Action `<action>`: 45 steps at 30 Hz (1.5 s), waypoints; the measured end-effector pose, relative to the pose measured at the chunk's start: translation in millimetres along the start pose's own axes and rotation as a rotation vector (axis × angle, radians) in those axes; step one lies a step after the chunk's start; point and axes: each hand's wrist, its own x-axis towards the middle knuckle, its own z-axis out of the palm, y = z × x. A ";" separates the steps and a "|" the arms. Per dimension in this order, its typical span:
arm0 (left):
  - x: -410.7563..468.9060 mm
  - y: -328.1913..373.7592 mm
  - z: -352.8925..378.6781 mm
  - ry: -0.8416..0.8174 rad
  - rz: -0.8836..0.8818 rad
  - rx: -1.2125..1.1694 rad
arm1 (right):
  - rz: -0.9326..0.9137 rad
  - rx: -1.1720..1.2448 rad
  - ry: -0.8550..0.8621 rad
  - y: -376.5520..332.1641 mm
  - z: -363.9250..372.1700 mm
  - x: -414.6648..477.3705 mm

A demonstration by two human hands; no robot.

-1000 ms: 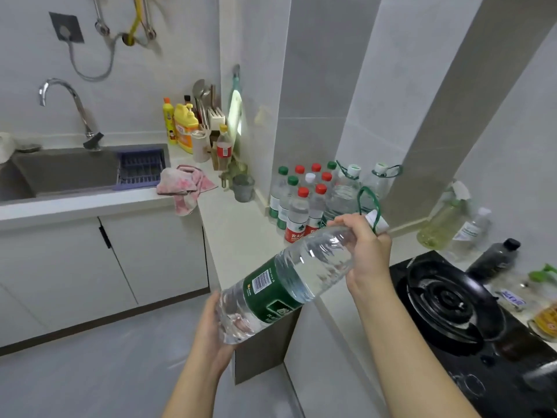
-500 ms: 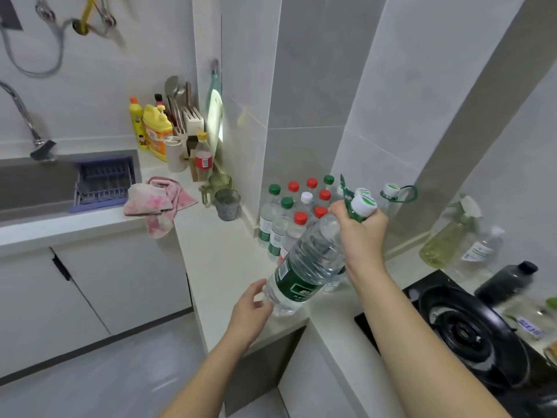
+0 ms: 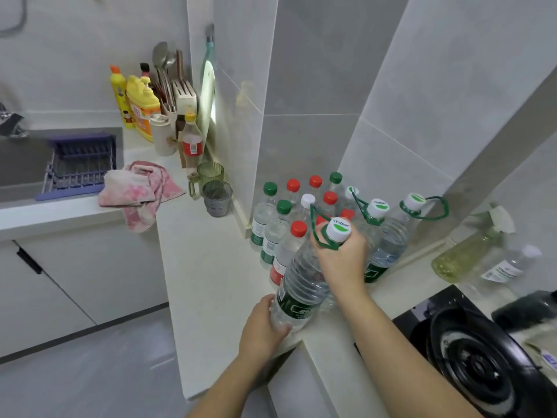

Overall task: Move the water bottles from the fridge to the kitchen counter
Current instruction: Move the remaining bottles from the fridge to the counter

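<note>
Counter (image 3: 211,267) bears clear, green-labelled, white-capped bottle (image 3: 301,285).

One camera only, worn on my head. It looks forward and down along my forearms onto the counter's (image 3: 211,267) inner corner, close in: my left hand (image 3: 265,324) and right hand (image 3: 340,257), both gripping the bottle (image 3: 301,285), fill the lower middle. Sink (image 3: 21,158) at the left edge, stove (image 3: 476,357) lower right.
</note>
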 end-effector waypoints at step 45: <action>62.7 -8.6 6.6 -0.242 0.243 -0.160 | -0.063 -0.232 -0.116 58.7 -27.6 -39.5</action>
